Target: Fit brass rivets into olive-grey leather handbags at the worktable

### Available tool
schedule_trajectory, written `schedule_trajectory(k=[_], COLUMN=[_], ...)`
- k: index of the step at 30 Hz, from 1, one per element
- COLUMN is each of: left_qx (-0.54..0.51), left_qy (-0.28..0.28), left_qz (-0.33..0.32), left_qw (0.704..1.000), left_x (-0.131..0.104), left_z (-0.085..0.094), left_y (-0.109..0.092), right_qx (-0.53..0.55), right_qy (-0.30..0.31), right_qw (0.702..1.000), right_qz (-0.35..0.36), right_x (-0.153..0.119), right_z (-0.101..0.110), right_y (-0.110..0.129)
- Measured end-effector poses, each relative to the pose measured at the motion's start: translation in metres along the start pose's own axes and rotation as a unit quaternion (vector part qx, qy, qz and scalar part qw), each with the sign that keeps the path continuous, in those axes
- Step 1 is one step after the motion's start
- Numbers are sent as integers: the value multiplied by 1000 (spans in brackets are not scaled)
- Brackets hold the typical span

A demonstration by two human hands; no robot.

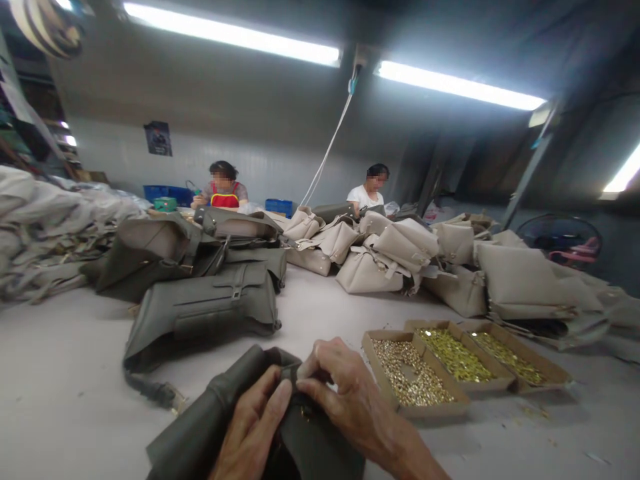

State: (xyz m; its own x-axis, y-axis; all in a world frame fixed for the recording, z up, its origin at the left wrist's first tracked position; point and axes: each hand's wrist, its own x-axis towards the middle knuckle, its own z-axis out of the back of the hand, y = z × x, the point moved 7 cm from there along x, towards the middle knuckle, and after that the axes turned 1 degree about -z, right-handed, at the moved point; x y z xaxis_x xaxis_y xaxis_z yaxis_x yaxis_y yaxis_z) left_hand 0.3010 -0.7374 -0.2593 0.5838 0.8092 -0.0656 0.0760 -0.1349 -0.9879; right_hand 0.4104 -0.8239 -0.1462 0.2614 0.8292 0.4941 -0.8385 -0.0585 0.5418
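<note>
The left hand (257, 417) clamps the dark bag (193, 427), seemingly steadying it while the right hand (350, 393) pinches it, boxes (435, 411) right of the bag probably for easy reach.

no text being readable, dark poster (159, 138) hanging on the back wall (260, 147), its pale marks appearing too small and blurred to read, held dark bag (193, 427) and cardboard trays (435, 411) showing no legible label
</note>
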Motion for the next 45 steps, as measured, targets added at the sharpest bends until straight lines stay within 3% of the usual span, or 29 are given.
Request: schedule_trajectory(k=[3, 8, 13, 16, 19, 28, 34, 41, 45], left_qx=[-18, -13, -40, -51, -46, -51, -9, 92, 68], left_qy=[10, 57, 47, 36, 79, 102, 51, 69, 130], left_qz=[24, 5, 21, 18, 15, 23, 3, -161, -137], left_qw=[999, 998, 998, 998, 996, 993, 999, 980, 980], left_x=[4, 4, 0, 1, 2, 1, 9, 5, 0], left_z=[-7, -16, -15, -15, -21, -20, -11, -22, -32], left_y=[-10, -22, -20, -19, -23, -19, -12, -38, -42], right_qx=[-5, 21, 115, 89, 53, -22, -11, 3, 8], right_qy=[-7, -68, -13, 16, 46, 105, 12, -14, -24], right_qw=[999, 986, 989, 995, 997, 994, 999, 989, 988], right_qz=[-50, -152, -90, -46, -14, 17, -51, -150, -150], right_x=[1, -11, -8, -3, 0, 11, 3, -2, -9], right_z=[-8, -14, -6, 0, -2, -4, -9, -15, -3], right_y=[-5, -17, -14, -10, -7, -1, -9, -11, -10])
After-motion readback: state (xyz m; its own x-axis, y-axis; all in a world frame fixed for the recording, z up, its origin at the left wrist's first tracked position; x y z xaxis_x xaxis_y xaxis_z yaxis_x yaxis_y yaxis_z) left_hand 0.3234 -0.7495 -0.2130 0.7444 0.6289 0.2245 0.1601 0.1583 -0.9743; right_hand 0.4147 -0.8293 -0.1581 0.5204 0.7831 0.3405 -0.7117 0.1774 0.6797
